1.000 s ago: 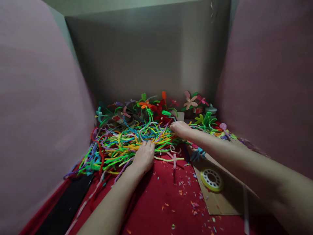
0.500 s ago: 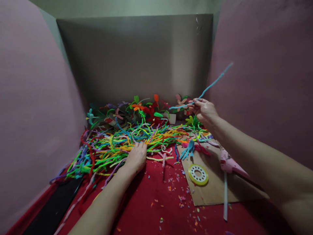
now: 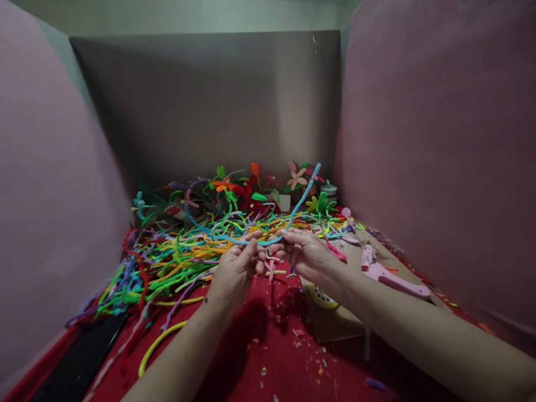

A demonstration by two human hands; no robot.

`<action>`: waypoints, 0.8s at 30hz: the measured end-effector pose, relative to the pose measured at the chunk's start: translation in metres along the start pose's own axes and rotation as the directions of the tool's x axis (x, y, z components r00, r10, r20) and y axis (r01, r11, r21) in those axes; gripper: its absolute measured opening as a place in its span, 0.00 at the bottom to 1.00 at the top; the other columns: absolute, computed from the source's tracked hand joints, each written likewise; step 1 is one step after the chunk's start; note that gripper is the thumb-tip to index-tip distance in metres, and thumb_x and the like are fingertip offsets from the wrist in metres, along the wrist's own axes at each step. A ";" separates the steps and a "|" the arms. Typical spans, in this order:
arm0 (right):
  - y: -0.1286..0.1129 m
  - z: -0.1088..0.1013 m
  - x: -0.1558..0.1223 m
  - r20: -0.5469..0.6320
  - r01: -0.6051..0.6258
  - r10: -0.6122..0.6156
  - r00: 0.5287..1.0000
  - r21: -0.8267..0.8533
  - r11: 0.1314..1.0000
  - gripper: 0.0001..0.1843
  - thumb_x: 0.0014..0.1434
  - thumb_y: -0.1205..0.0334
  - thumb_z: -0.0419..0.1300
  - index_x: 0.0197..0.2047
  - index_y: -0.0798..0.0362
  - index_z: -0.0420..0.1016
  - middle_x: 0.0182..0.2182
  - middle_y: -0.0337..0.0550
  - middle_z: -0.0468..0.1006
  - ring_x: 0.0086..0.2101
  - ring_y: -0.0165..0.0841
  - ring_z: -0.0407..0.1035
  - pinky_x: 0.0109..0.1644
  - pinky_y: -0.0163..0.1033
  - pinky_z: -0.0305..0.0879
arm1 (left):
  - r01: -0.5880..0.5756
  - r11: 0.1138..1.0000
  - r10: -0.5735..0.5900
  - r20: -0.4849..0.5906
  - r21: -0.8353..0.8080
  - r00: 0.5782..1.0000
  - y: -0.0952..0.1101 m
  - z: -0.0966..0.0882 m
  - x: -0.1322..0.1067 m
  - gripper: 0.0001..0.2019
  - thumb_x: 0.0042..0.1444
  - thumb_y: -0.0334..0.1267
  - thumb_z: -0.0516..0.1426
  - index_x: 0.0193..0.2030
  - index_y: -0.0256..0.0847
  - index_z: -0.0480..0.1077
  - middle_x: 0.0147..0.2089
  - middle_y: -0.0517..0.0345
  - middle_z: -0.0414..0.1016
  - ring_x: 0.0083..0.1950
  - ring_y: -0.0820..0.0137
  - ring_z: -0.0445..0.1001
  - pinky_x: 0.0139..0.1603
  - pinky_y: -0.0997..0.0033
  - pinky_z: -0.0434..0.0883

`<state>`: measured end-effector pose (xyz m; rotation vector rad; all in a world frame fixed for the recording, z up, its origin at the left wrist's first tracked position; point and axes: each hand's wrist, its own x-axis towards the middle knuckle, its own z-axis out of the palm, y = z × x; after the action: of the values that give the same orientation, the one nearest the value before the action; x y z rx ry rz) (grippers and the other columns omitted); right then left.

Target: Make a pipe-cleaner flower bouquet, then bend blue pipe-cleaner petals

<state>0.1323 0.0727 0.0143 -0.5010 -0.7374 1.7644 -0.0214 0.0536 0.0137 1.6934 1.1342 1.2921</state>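
My left hand (image 3: 237,268) and my right hand (image 3: 305,254) meet over the red cloth (image 3: 268,357), both pinching one light blue pipe cleaner (image 3: 299,204). Its free end rises up and to the right from my right fingers. Just behind my hands lies a big tangled heap of coloured pipe cleaners (image 3: 184,251). Finished pipe-cleaner flowers (image 3: 251,187) stand at the back of the heap.
A brown cardboard sheet (image 3: 335,329) lies right of my hands with a yellow ring-shaped reel (image 3: 320,296) and a pink glue gun (image 3: 391,279) on it. Pink panels close in both sides and a grey board stands behind. Small scraps litter the cloth; a yellow pipe cleaner (image 3: 157,346) lies near left.
My right hand pulled the blue pipe cleaner out of the heap, raised it, then brought it down toward the middle. My left hand left the heap and took hold of it too.
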 end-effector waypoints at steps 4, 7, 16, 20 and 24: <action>0.009 -0.008 0.002 -0.042 -0.047 0.048 0.998 0.012 0.999 0.07 0.57 0.73 0.55 0.29 0.60 0.71 0.20 0.45 0.77 0.21 0.29 0.73 0.27 0.30 0.69 | 0.200 0.800 -0.227 0.023 -0.566 0.974 0.002 0.003 -0.001 0.13 0.47 0.42 0.63 0.33 0.32 0.73 0.22 0.61 0.69 0.19 0.81 0.62 0.21 0.80 0.61; 0.007 -0.012 0.002 -0.071 -0.023 0.026 0.997 0.050 0.998 0.03 0.56 0.70 0.57 0.30 0.58 0.71 0.23 0.42 0.78 0.22 0.27 0.72 0.28 0.30 0.69 | 0.255 0.782 -0.269 0.061 -0.569 0.961 -0.002 0.005 -0.001 0.12 0.44 0.41 0.64 0.29 0.32 0.73 0.21 0.60 0.70 0.18 0.80 0.63 0.19 0.80 0.61; 0.014 -0.029 0.001 -0.128 -0.020 0.015 0.992 -0.036 0.999 0.04 0.50 0.69 0.62 0.30 0.56 0.70 0.21 0.40 0.76 0.20 0.27 0.71 0.23 0.29 0.66 | 0.279 0.797 -0.289 0.067 -0.536 0.955 -0.015 0.011 -0.002 0.12 0.48 0.40 0.62 0.33 0.31 0.74 0.23 0.59 0.71 0.18 0.79 0.64 0.19 0.79 0.61; 0.015 -0.027 -0.004 -0.157 0.013 -0.037 0.987 -0.152 0.988 0.05 0.52 0.67 0.61 0.29 0.56 0.67 0.19 0.40 0.74 0.17 0.27 0.68 0.19 0.29 0.63 | 0.227 0.825 -0.263 0.005 -0.517 0.965 -0.010 0.010 -0.003 0.10 0.49 0.40 0.62 0.33 0.33 0.74 0.23 0.59 0.72 0.19 0.79 0.65 0.20 0.79 0.63; 0.015 -0.018 -0.013 -0.161 0.058 -0.123 0.979 -0.359 0.931 0.03 0.52 0.66 0.58 0.31 0.55 0.66 0.24 0.40 0.74 0.20 0.26 0.69 0.20 0.29 0.62 | 0.096 0.896 -0.180 -0.157 -0.434 0.971 0.000 0.009 -0.006 0.10 0.51 0.40 0.61 0.33 0.34 0.75 0.22 0.59 0.73 0.21 0.78 0.68 0.23 0.78 0.66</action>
<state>0.1381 0.0611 -0.0097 -0.8454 -0.9375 1.4808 -0.0131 0.0477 0.0092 1.1660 0.9716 1.5076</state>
